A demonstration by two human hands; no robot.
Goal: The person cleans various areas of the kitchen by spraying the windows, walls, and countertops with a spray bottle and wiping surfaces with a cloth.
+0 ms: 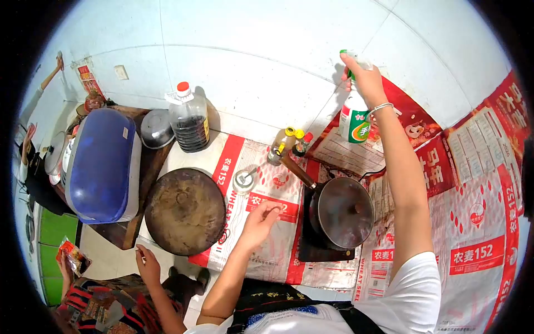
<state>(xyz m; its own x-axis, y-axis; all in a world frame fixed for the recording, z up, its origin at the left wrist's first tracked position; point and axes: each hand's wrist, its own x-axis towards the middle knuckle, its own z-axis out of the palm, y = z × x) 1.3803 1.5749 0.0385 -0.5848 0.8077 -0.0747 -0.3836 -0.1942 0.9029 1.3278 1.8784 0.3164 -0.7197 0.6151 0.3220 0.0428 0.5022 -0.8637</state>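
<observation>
White shirt [409, 295], right hand [368, 83] wrapped around spray bottle [356, 119], left hand [259, 225] loosely curled, contents unclear

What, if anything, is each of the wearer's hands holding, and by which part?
The right hand holds the spray bottle around its neck, near the spray head. Whether the left hand holds anything cannot be told.

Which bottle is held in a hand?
The white and green plastic spray bottle, gripped in the camera wearer's right hand. The large clear red-capped bottle and the small yellow-capped and red-capped bottles stand untouched.
</observation>
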